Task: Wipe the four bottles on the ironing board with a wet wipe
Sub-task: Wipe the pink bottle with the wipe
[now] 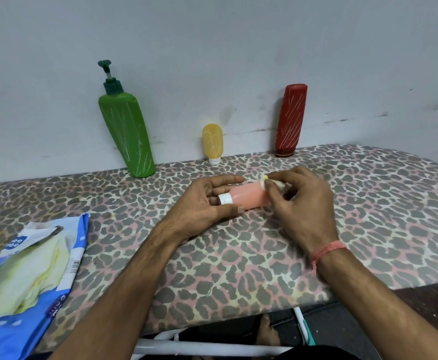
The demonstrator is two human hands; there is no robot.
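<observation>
My left hand grips a small pink bottle with a white cap, held on its side just above the ironing board. My right hand pinches a crumpled wet wipe against the bottle's far end. Along the wall stand a green pump bottle, a small yellow bottle on its cap, and a red bottle on its cap. All three show white scratch-like marks.
A blue pack of wet wipes lies open at the board's front left. The grey wall runs right behind the bottles. Below the board's front edge are its white frame and a bare foot.
</observation>
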